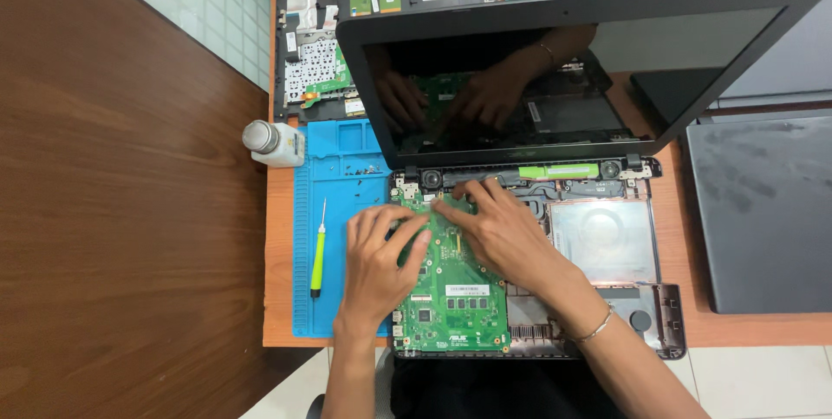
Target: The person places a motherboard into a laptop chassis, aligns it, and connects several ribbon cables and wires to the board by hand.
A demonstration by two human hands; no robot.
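An opened laptop base (607,241) lies on the table with its dark screen (555,81) tilted up behind it. A green circuit board (455,298) sits in the left part of the base. My left hand (381,254) rests on the upper left of the board, fingers pressing down near its top edge. My right hand (498,228) lies beside it, fingertips at the board's upper edge close to the hinge area. Both hands touch the board; neither clearly grips anything. A thin bracelet (596,325) circles my right wrist.
A blue work mat (334,211) lies left of the laptop with a green-handled screwdriver (318,250) on it. A small white bottle (273,143) stands at the mat's corner. A removed keyboard cover (316,55) lies behind. Another dark laptop (763,211) sits at right.
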